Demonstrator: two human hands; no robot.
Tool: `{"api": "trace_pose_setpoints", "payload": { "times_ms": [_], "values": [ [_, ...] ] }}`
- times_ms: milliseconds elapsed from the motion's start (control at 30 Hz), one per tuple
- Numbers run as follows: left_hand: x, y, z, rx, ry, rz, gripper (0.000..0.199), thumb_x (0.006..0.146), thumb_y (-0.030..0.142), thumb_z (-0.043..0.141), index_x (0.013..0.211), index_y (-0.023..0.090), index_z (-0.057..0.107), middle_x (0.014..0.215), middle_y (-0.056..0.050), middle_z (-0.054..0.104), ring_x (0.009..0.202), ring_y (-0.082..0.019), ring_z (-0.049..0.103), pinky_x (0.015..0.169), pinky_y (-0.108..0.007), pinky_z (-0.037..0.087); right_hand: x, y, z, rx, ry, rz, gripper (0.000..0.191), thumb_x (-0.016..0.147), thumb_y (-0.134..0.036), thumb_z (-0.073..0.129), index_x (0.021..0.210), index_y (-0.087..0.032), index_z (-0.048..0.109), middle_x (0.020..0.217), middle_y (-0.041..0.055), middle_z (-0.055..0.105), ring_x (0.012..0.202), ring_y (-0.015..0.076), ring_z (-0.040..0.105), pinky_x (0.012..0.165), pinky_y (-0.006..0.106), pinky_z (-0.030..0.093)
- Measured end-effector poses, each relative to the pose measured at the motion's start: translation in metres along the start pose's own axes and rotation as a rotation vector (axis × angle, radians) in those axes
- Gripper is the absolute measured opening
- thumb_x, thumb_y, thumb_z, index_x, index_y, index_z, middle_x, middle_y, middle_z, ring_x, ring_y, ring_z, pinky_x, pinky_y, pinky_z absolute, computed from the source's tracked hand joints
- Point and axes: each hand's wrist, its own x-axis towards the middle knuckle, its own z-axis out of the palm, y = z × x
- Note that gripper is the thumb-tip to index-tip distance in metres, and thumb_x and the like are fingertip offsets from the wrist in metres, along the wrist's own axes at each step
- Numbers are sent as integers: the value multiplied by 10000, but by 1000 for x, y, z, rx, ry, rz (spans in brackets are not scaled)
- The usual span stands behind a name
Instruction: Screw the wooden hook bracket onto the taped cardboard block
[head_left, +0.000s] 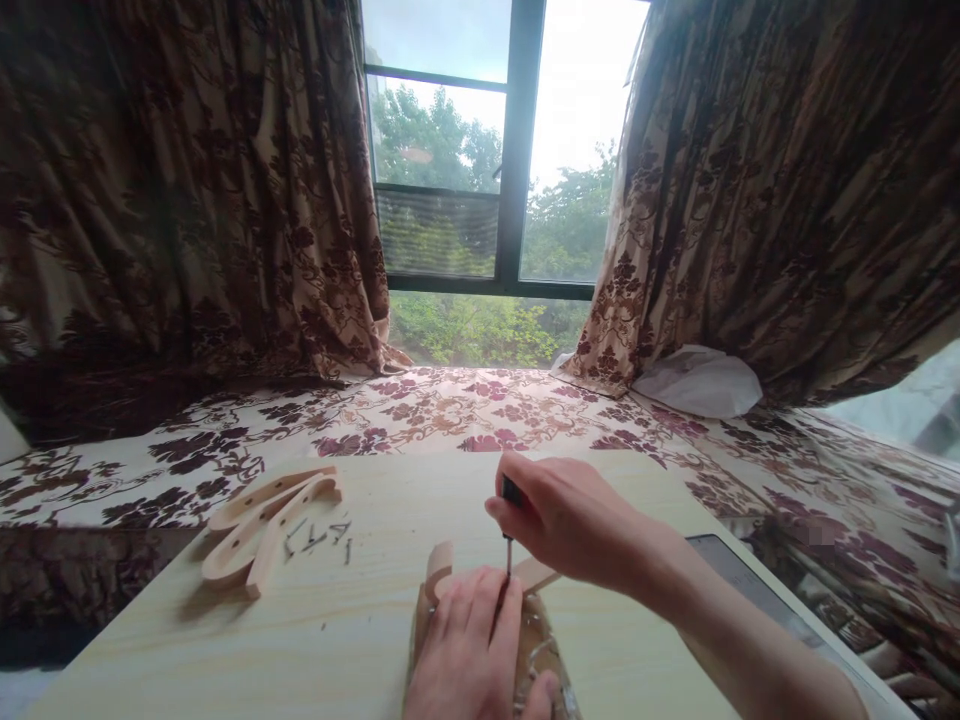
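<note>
My right hand is wrapped round the dark handle of a screwdriver, whose shaft points straight down. Flat under it, my left hand presses on a brown piece with bits of clear plastic or tape on it, its fingers reaching forward beside the shaft. The screwdriver's tip is hidden behind the left fingers. A curved light wooden part sticks out past the left fingertips, and a pale wooden strip shows beneath the right hand.
Several curved wooden pieces with holes lie at the table's left, with loose screws beside them. A dark-edged flat device rests at the right edge of the wooden table. Behind are a flowered cloth ledge, curtains and a window.
</note>
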Motion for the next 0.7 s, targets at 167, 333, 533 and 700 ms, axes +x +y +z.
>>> {"api": "trace_pose_setpoints", "payload": {
  "times_ms": [167,333,533,700],
  "values": [
    [-3,-1,3,33,0,19,504,770,503,527,1093,122,596,1045,-77,663,980,-221,567,838,-340,415,2,5,3,43,0,93,166,891,-315,455,779,-196,482,632,0,597,559,121,467,541,249,239],
    [-3,1,-1,16,-35,3,493,776,479,511,1101,119,598,1059,-83,661,1001,-225,559,863,-352,398,2,4,-2,55,-96,1,133,884,-293,463,799,-193,483,667,5,614,545,113,442,522,250,226],
    [0,7,-6,-45,-106,-57,511,775,463,531,1144,113,582,1117,-90,646,1051,-234,553,902,-363,394,7,9,-10,41,-167,-11,137,876,-313,509,833,-184,527,667,9,636,542,114,456,514,252,213],
    [-1,5,-4,-80,-82,-80,490,843,517,478,1104,123,608,1078,-66,669,1017,-210,574,882,-349,398,11,17,-14,134,-232,-115,59,838,-231,563,889,-205,549,736,-10,659,599,106,493,540,236,242]
  ]
}}
